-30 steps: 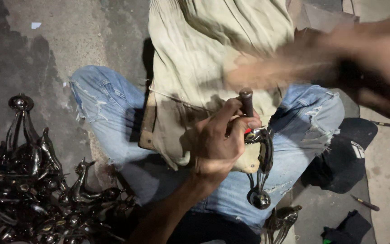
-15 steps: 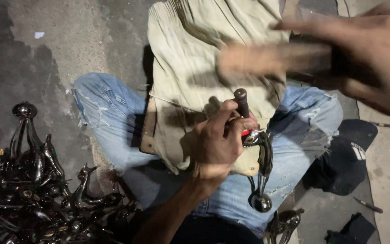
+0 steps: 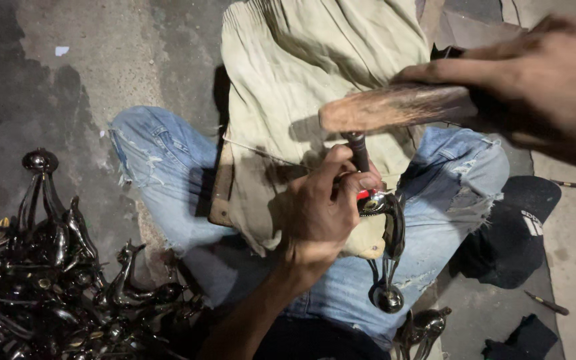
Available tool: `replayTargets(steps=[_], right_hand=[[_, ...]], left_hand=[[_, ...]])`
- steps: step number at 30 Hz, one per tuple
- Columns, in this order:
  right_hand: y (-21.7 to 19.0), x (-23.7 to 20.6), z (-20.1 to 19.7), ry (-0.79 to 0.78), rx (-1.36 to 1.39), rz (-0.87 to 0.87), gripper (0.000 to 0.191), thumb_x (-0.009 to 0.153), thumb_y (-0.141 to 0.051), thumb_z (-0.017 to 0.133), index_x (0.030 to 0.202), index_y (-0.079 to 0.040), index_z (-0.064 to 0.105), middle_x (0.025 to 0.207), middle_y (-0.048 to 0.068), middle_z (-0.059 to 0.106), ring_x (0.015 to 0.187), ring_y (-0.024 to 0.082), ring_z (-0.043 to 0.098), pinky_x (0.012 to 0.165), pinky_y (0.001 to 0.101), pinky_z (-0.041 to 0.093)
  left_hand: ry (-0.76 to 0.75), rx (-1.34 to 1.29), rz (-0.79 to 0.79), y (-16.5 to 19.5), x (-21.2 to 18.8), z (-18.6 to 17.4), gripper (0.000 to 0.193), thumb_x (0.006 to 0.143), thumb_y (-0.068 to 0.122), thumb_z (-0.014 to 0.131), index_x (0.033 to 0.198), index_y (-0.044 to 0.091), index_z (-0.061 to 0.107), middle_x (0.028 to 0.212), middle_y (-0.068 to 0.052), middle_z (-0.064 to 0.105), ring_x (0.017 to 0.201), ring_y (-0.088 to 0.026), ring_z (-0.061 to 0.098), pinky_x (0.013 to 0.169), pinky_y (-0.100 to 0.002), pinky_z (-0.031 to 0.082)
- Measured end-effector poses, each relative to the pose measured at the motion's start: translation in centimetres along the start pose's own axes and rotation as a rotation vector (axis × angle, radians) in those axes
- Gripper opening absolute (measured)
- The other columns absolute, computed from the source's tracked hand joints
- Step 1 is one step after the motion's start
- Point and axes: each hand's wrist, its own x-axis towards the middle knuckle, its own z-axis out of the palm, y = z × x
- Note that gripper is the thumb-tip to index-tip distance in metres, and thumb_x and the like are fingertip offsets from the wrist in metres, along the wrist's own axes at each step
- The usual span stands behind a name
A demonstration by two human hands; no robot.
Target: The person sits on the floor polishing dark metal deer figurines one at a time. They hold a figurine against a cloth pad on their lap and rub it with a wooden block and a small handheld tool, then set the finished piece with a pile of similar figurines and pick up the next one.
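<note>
Concrete floor (image 3: 101, 60) underfoot, left hand (image 3: 321, 213) clamps a punch (image 3: 357, 152) upright on a shiny metal piece (image 3: 391, 227) across the lap, right hand (image 3: 541, 80) grips a mallet (image 3: 395, 107) right at the punch's top, with a heap of similar pieces (image 3: 55, 287) alongside.

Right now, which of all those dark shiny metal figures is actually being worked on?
The one on the lap, pinned under the left hand beneath the punch. The others sit untouched in the heap on the floor.
</note>
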Motion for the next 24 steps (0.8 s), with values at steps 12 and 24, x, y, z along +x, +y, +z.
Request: replayTargets(steps=[12, 24], right_hand=[[1.4, 0.4, 2.3, 0.223, 0.032, -0.159, 0.078, 0.080, -0.031, 0.075, 0.153, -0.035, 0.048, 0.118, 0.006, 0.077, 0.077, 0.016, 0.079, 0.069, 0.0349, 0.063], [0.2, 0.0, 0.6, 0.171, 0.073, -0.067, 0.081, 0.085, -0.045, 0.071, 0.160, -0.032, 0.041, 0.100, 0.005, 0.078, 0.092, 0.018, 0.076, 0.105, 0.0458, 0.049]], left_hand=[[0.020, 0.040, 0.015, 0.1, 0.3, -0.2, 0.005, 0.106, 0.012, 0.054, 0.104, 0.012, 0.059, 0.087, 0.002, 0.079, 0.076, -0.012, 0.079, 0.062, -0.026, 0.061], [-0.049, 0.067, -0.026, -0.1, 0.2, -0.3, 0.004, 0.105, 0.014, 0.057, 0.107, 0.011, 0.059, 0.088, 0.005, 0.080, 0.067, -0.011, 0.077, 0.053, -0.026, 0.058]])
